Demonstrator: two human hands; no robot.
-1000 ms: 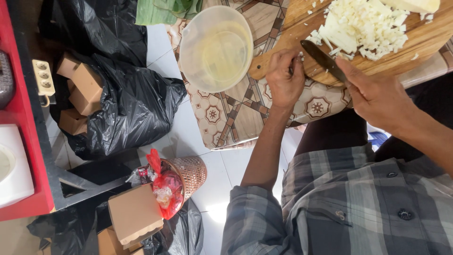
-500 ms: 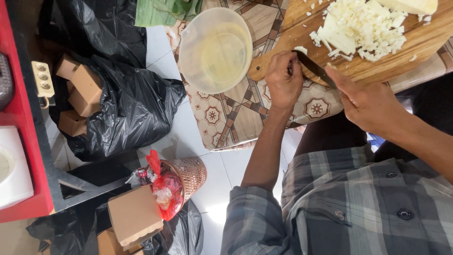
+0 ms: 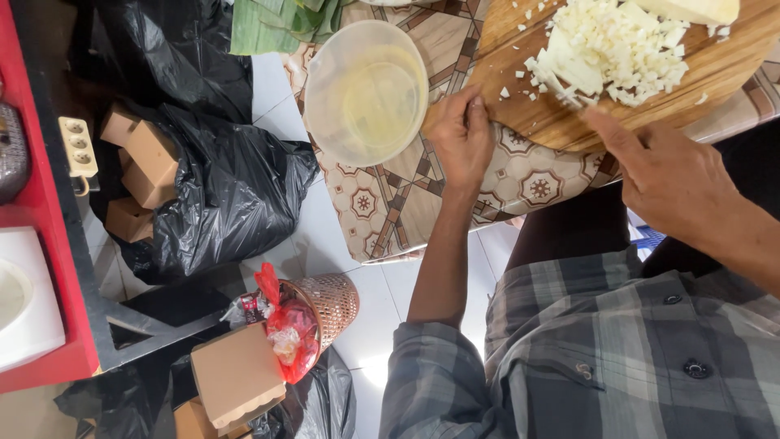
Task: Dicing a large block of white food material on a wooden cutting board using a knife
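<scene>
the knife seen a moment ago is no longer visible; the right hand (image 3: 666, 175) now reaches, fingers out, into the chopped white pieces (image 3: 609, 53) heaped on the wooden cutting board (image 3: 561, 114). the left hand (image 3: 461, 134), curled, grips the board's near edge, beside the empty plastic bowl (image 3: 366, 91). gathering seems begun.

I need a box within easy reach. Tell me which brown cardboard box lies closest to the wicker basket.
The large box at the bottom, touching the basket; the others sit higher up on the black bag.
</scene>
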